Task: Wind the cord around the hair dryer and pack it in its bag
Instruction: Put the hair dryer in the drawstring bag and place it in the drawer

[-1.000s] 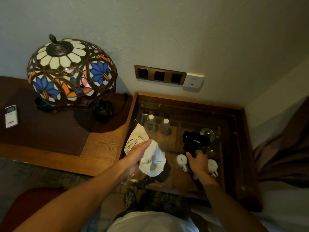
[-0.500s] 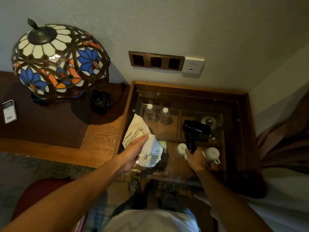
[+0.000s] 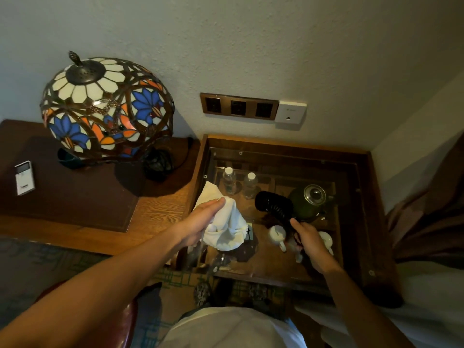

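My right hand (image 3: 308,241) grips the handle of a black hair dryer (image 3: 273,205), holding it above the glass-topped side table (image 3: 361,222) with its barrel tilted to the left. My left hand (image 3: 200,222) holds a white cloth bag (image 3: 226,222) by its upper part, just left of the dryer; the bag hangs bunched below my fingers. A short gap separates the bag from the dryer's barrel. Dark cord loops show in my right fist; where the cord ends is hidden.
Under the glass stand two water bottles (image 3: 239,182), a dark kettle (image 3: 312,200) and white cups (image 3: 277,236). A stained-glass lamp (image 3: 105,109) and a white remote (image 3: 24,177) sit on the desk at left. Wall sockets (image 3: 238,106) are above; bedding lies at right.
The hair dryer has tipped from upright to slanting left, toward the bag. My left hand with the bag stays in about the same place. The camera has tilted slightly.
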